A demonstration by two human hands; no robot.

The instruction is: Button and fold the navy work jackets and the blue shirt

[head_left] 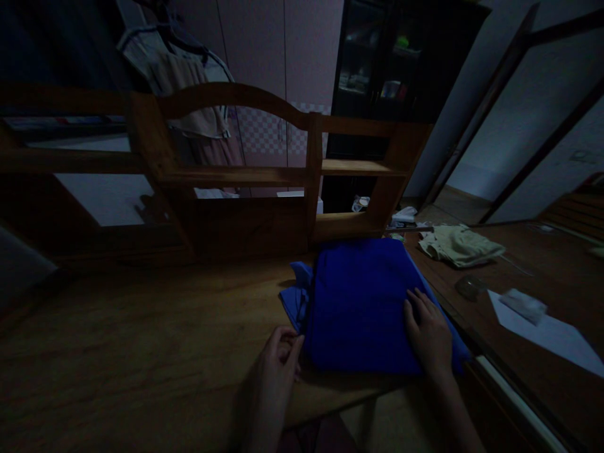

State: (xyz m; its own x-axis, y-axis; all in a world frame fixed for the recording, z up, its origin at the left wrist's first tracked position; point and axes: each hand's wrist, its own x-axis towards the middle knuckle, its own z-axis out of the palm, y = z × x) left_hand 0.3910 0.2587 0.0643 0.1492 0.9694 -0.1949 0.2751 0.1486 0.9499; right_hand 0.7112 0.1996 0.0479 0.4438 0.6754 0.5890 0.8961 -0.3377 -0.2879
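A folded blue cloth (358,302) lies on the wooden desk (141,340) near its front right corner. My right hand (427,330) rests flat on the cloth's right part, fingers stretched out. At the cloth's left front edge, my left hand (278,362) has its fingers curled and pinches the fabric. A loose blue flap (295,296) sticks out on the left side of the folded cloth.
A wooden shelf unit (245,182) stands at the back of the desk. To the right sits a second table with a cream cloth (460,245), a white paper (547,330) and a small glass object (469,286). Clothes (189,82) hang behind; a dark cabinet (391,63) stands further back.
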